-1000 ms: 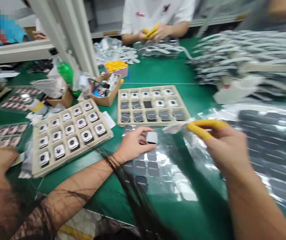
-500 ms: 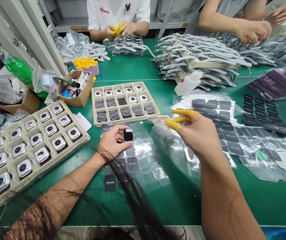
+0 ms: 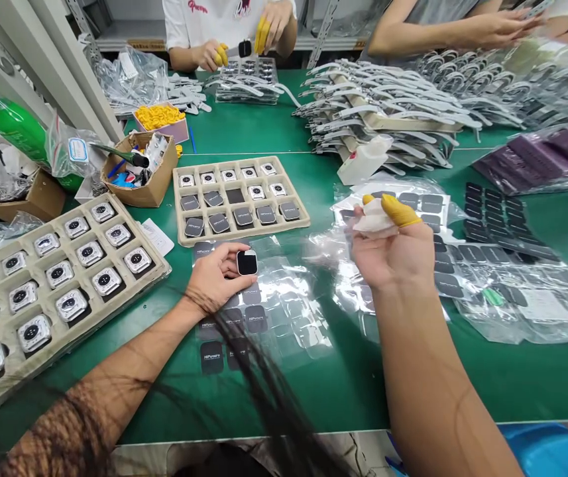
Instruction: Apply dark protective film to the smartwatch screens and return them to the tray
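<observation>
My left hand grips a smartwatch body by its edge, its black screen facing up. Under that hand lie clear sheets of dark square screen films, several printed with lettering. Off to the right, my right hand wears yellow finger cots and pinches a crumpled white wipe above more film sheets. Beyond my left hand is a beige tray of watch bodies, some covered by dark squares. Another beige tray, at the left, holds watch bodies with their sensor backs up.
Stacked watches with pale straps fill the back right, beside a white bottle. A cardboard box of small items and a box of yellow finger cots stand back left. Co-workers' hands are busy across the green table.
The white wipe is now in my right hand, whose fingers have closed and turned upward. My left hand still holds the watch body. The view has shifted slightly.
</observation>
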Action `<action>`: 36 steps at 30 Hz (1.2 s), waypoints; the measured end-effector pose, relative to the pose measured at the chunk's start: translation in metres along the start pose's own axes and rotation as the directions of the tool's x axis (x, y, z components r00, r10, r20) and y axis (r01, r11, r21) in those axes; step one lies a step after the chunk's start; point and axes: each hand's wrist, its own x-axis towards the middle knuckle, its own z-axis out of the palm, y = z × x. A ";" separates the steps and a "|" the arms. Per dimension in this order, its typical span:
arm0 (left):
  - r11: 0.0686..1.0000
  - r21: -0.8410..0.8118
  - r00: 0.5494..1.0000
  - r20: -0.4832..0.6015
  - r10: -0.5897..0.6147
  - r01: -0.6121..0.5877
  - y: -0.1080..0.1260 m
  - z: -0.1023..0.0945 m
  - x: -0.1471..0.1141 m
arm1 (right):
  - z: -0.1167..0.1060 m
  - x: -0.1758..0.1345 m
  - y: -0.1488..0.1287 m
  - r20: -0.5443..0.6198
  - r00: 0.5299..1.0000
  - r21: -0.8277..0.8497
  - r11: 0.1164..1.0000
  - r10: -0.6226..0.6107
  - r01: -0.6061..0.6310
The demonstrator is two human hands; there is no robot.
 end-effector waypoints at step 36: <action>0.982 -0.165 0.995 -0.022 -0.092 0.088 0.001 0.003 -0.001 | 0.059 -0.087 0.009 0.312 0.931 -0.478 0.815 -0.192 0.328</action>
